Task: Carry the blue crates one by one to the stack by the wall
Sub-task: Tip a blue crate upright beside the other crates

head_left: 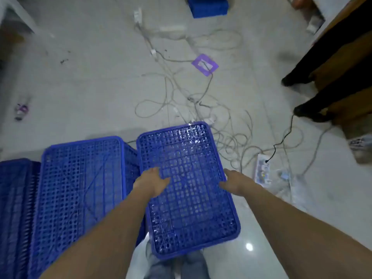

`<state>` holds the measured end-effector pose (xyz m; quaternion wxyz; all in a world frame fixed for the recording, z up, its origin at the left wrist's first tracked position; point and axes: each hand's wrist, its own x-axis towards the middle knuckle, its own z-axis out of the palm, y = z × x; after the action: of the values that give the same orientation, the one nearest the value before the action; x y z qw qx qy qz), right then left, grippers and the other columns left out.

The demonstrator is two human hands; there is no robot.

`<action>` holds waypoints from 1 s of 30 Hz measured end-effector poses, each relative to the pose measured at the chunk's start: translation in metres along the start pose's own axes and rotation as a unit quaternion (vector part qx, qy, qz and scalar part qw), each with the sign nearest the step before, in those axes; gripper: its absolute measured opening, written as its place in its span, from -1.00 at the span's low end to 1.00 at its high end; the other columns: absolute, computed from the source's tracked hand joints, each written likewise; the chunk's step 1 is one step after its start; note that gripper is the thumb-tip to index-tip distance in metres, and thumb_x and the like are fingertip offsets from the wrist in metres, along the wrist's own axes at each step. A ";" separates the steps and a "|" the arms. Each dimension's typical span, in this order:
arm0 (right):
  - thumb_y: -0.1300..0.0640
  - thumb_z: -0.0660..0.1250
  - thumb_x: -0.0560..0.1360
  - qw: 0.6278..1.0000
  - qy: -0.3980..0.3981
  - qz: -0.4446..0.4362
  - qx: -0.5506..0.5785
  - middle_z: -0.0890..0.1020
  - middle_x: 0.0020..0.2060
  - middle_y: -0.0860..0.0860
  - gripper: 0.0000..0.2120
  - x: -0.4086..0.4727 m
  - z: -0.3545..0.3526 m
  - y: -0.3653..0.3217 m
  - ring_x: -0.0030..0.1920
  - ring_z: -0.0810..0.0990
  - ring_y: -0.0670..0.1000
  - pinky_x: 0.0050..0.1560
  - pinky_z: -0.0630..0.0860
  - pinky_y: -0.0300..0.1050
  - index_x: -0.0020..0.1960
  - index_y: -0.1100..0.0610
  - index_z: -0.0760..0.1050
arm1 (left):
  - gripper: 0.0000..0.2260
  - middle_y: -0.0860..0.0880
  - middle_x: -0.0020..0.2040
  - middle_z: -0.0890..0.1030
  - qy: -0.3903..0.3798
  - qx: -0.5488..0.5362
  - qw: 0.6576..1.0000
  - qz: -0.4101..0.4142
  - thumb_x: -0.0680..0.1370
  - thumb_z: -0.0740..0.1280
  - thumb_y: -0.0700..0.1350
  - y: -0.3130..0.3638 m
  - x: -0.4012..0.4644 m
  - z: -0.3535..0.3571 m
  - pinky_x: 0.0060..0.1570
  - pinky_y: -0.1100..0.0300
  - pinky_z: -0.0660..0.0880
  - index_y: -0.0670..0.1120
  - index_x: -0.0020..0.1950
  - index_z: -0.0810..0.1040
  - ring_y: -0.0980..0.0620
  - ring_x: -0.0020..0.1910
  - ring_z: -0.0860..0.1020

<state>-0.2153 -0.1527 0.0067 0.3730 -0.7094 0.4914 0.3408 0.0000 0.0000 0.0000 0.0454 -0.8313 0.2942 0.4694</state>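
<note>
The step in hand looks like the pick-up of one crate: an upturned blue crate (187,188) lies near the person's feet on the floor (90,87), right of a second upturned crate (80,188) and a further blue stack at the left edge (14,208). Both forearms reach forward and down. The left hand (153,181) rests at the crate's left edge, its fingers (164,181) spread over the mesh top; the right hand (233,181) sits against the right edge, fingers partly curled. Neither hand has closed round the rim, so the crate appears touched but not yet gripped or lifted. The next move, I judge, calls for hooking both sets of fingers under the side edges and raising it level. Another blue crate (208,6) sits far off; loose cables (201,101) and a power strip (262,168) lie just right and beyond, a tripping risk.
</note>
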 end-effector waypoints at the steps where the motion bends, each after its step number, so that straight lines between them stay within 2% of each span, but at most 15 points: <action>1: -0.11 0.13 0.58 1.000 -0.013 0.014 0.009 0.24 0.49 0.14 -0.34 0.016 0.017 0.004 0.38 0.37 0.17 0.32 0.38 0.02 0.56 0.12 -0.03 | -0.32 -0.09 0.59 0.06 -0.015 -0.006 1.000 -0.022 0.59 0.15 0.15 -0.008 0.009 0.017 0.36 -0.06 0.35 -0.10 0.59 -0.03 -0.14 0.48 0.27; 5: -0.11 0.22 0.52 0.991 -0.004 0.065 0.113 0.30 0.44 0.17 -0.28 0.102 0.080 0.044 0.30 0.44 0.22 0.13 0.47 0.00 0.54 0.12 0.01 | -0.30 -0.09 0.60 -0.01 -0.036 -0.051 0.995 -0.076 0.59 0.16 0.14 -0.051 0.059 0.091 0.46 -0.06 0.23 -0.14 0.59 -0.07 -0.10 0.55 0.09; 6: -0.10 0.25 0.49 0.988 0.004 0.076 0.137 0.29 0.46 0.17 -0.26 0.115 0.089 0.050 0.33 0.41 0.22 0.19 0.48 0.05 0.54 0.11 0.01 | -0.30 -0.08 0.60 0.00 -0.036 -0.074 0.993 -0.090 0.58 0.17 0.14 -0.058 0.069 0.107 0.44 -0.08 0.25 -0.13 0.58 -0.06 -0.10 0.55 0.11; 9: -0.02 0.27 0.52 0.977 0.047 0.105 0.178 0.09 0.54 0.14 -0.20 0.155 0.107 0.069 0.49 0.18 0.19 0.42 0.28 0.12 0.56 0.18 -0.11 | -0.33 -0.05 0.60 0.00 -0.014 -0.108 0.988 -0.110 0.59 0.18 0.09 -0.072 0.099 0.139 0.41 -0.08 0.29 -0.09 0.58 -0.05 -0.09 0.55 0.12; 12: 0.03 0.27 0.53 0.957 0.086 0.131 0.244 0.13 0.52 0.18 -0.19 0.190 0.116 0.080 0.44 0.27 0.22 0.29 0.40 0.06 0.55 0.20 -0.17 | -0.31 -0.04 0.60 -0.05 0.001 -0.128 0.982 -0.140 0.59 0.20 0.08 -0.082 0.123 0.166 0.41 -0.05 0.31 -0.08 0.59 -0.08 -0.09 0.56 0.09; 13: 0.04 0.28 0.53 0.947 0.091 0.136 0.276 0.18 0.50 0.18 -0.20 0.200 0.119 0.082 0.39 0.34 0.23 0.19 0.45 0.03 0.55 0.19 -0.15 | -0.30 -0.05 0.60 -0.03 -0.004 -0.138 0.979 -0.152 0.58 0.20 0.09 -0.085 0.130 0.174 0.33 -0.04 0.40 -0.07 0.59 -0.10 -0.11 0.52 0.19; 15: -0.01 0.30 0.47 0.930 0.089 0.150 0.325 0.31 0.44 0.20 -0.22 0.220 0.125 0.084 0.27 0.47 0.24 0.06 0.49 0.01 0.54 0.17 0.00 | -0.30 -0.09 0.57 0.13 -0.022 -0.180 0.970 -0.164 0.58 0.19 0.09 -0.093 0.141 0.190 -0.11 0.03 0.60 -0.03 0.59 -0.12 -0.15 0.21 0.54; 16: -0.04 0.31 0.42 0.924 0.094 0.156 0.337 0.37 0.39 0.21 -0.24 0.229 0.128 0.085 0.22 0.50 0.25 0.05 0.53 0.04 0.51 0.18 0.12 | -0.31 -0.10 0.55 0.18 -0.027 -0.193 0.966 -0.168 0.58 0.19 0.08 -0.095 0.143 0.197 -0.29 0.10 0.57 -0.01 0.59 -0.11 -0.15 0.08 0.60; 18: -0.01 0.33 0.41 0.916 0.129 0.153 0.349 0.48 0.25 0.23 -0.35 0.239 0.133 0.087 0.09 0.56 0.24 -0.07 0.55 0.04 0.41 0.23 0.28 | -0.35 -0.07 0.55 0.19 -0.022 -0.180 0.970 -0.160 0.58 0.17 0.08 -0.100 0.146 0.210 -0.29 0.11 0.58 0.01 0.59 -0.05 -0.12 0.10 0.59; 21: 0.07 0.35 0.48 0.917 0.154 0.148 0.337 0.53 0.12 0.23 -0.46 0.249 0.137 0.092 -0.04 0.56 0.20 -0.18 0.52 -0.03 0.35 0.30 0.32 | -0.33 -0.03 0.59 0.03 -0.011 -0.143 0.978 -0.150 0.57 0.17 0.09 -0.102 0.144 0.216 -0.30 0.16 0.55 -0.01 0.59 -0.08 0.01 -0.17 0.59; 22: 0.06 0.36 0.48 0.919 0.156 0.149 0.329 0.53 0.08 0.22 -0.48 0.247 0.134 0.091 -0.07 0.55 0.19 -0.23 0.49 -0.06 0.32 0.32 0.33 | -0.31 -0.01 0.60 -0.02 -0.006 -0.138 0.979 -0.150 0.57 0.17 0.10 -0.101 0.142 0.216 -0.28 0.15 0.57 -0.02 0.59 -0.11 0.01 -0.18 0.59; 24: 0.00 0.38 0.47 0.927 0.158 0.132 0.312 0.54 -0.04 0.18 -0.56 0.241 0.128 0.089 -0.11 0.53 0.17 -0.24 0.46 -0.08 0.13 0.31 0.38 | -0.29 -0.01 0.60 -0.06 0.005 -0.140 0.978 -0.155 0.57 0.17 0.11 -0.099 0.140 0.213 -0.10 0.10 0.60 -0.04 0.59 -0.14 -0.02 0.10 0.58; 26: -0.02 0.39 0.46 0.934 0.162 0.115 0.297 0.50 -0.23 0.10 -0.68 0.231 0.123 0.085 -0.15 0.50 0.13 -0.25 0.42 -0.08 -0.14 0.22 0.37 | -0.27 0.00 0.60 -0.12 0.013 -0.154 0.973 -0.169 0.58 0.17 0.12 -0.097 0.137 0.209 0.17 0.08 0.51 -0.06 0.59 -0.16 -0.02 0.49 0.26; 28: 0.01 0.39 0.47 0.931 0.200 0.078 0.295 0.43 -0.40 0.05 -0.64 0.215 0.122 0.079 -0.24 0.46 0.10 -0.36 0.31 -0.09 -0.33 0.15 0.30 | -0.27 0.00 0.60 -0.15 0.020 -0.207 0.960 -0.185 0.59 0.18 0.12 -0.096 0.134 0.203 0.28 0.07 0.41 -0.06 0.59 -0.17 -0.03 0.58 0.01; 30: 0.06 0.38 0.47 0.921 0.255 0.034 0.292 0.37 -0.46 0.06 -0.60 0.193 0.124 0.066 -0.37 0.39 0.09 -0.42 0.24 -0.11 -0.38 0.17 0.25 | -0.31 0.02 0.60 -0.16 0.026 -0.265 0.945 -0.190 0.59 0.19 0.11 -0.096 0.134 0.192 0.20 0.07 0.46 0.01 0.59 -0.12 -0.06 0.57 0.03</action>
<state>-0.2377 -0.1463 -0.2310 0.4136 -0.6146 0.6717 0.0017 -0.0422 0.0867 -0.2340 -0.0956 -0.8658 -0.0031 0.4911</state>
